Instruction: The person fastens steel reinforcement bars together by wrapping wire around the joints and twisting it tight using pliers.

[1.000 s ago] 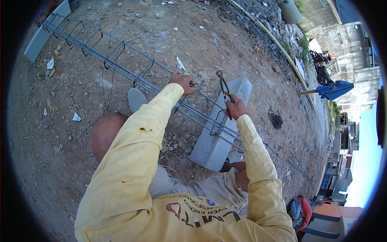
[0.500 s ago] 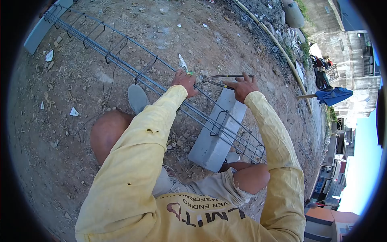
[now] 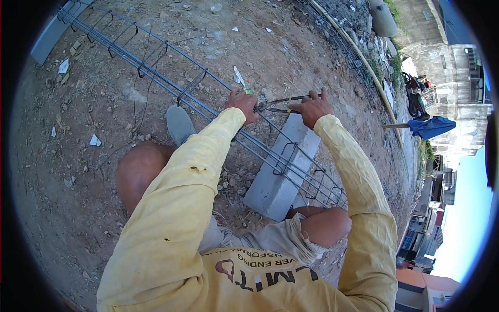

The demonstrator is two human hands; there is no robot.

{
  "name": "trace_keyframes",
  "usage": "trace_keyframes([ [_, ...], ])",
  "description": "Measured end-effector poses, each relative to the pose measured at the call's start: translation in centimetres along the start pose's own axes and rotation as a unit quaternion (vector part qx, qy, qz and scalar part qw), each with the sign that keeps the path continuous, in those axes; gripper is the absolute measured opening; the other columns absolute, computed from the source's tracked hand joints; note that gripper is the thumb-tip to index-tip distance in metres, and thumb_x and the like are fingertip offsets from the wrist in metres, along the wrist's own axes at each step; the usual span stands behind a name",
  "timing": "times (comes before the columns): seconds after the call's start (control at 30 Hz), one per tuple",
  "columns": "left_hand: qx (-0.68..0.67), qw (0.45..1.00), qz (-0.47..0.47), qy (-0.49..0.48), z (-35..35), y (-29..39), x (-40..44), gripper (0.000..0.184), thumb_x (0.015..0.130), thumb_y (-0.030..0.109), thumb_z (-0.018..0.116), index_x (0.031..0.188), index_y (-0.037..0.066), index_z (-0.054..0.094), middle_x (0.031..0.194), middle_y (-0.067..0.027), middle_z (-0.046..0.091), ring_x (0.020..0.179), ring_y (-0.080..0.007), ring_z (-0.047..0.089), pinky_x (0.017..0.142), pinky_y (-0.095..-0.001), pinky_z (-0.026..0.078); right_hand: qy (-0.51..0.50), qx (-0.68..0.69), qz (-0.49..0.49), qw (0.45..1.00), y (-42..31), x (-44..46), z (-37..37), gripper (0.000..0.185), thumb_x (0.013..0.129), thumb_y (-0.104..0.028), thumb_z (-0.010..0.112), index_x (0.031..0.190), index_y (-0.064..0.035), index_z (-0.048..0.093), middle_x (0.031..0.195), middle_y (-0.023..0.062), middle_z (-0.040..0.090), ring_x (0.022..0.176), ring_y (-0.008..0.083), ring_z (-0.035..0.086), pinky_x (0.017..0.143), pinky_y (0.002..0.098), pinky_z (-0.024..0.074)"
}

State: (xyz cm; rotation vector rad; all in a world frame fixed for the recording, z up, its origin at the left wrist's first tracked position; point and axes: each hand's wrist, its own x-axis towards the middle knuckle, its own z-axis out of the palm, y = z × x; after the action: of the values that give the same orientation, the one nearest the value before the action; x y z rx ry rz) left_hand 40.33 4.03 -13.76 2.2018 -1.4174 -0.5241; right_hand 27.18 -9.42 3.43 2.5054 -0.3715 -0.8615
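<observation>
A long rebar cage (image 3: 205, 108), made of thin steel bars with square stirrups, runs diagonally in front of me. My left hand (image 3: 243, 105) is closed around its upper bar; the fingertips are partly hidden, and a small green thing shows at the fingers. My right hand (image 3: 314, 108) grips the handles of a pair of pincers (image 3: 281, 103), which are spread apart. The pincer jaws are at the bar, right beside my left fingers. Whether they bite on a tie wire is too small to tell.
A grey concrete block (image 3: 283, 182) lies under the cage near my knee; another pale block (image 3: 52, 39) is under its far end. Loose wire (image 3: 147, 86) and stones litter the dirt. A long pole (image 3: 358, 57), a blue cloth on a stick (image 3: 431, 127) and a motorcycle (image 3: 414, 96) are to the right.
The view has shifted slightly. The pincers have tilted a little, with their jaws lower against the bar. Both hands keep their holds, and the cage looks unmoved.
</observation>
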Motion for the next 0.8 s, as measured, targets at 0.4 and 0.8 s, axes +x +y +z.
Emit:
trace_keyframes([
  [0.4,0.010,1.000,0.008,0.013,0.8,-0.3,0.2,0.041,0.073,0.037,0.067,0.103,0.008,0.062,0.106,-0.0122,0.066,0.115,-0.0262,0.052,0.112,-0.0442,0.019,0.092,0.141,0.039,0.985,0.5,0.3,0.6,0.021,0.086,-0.026,0.064,0.103,-0.0141,0.065,0.101,0.0120,0.065,0.103,0.0336,0.061,0.088,0.0442,0.0498],
  [0.8,0.017,1.000,0.004,-0.020,0.5,-0.3,0.2,0.046,0.074,0.039,0.067,0.111,0.012,0.061,0.115,-0.0082,0.065,0.121,-0.0236,0.050,0.114,-0.0446,0.015,-0.289,0.517,0.077,0.802,0.4,-0.2,0.9,0.041,0.073,-0.026,0.082,0.095,-0.0002,0.059,0.060,0.0053,0.058,0.047,0.0153,0.058,0.043,0.0314,0.0476],
])
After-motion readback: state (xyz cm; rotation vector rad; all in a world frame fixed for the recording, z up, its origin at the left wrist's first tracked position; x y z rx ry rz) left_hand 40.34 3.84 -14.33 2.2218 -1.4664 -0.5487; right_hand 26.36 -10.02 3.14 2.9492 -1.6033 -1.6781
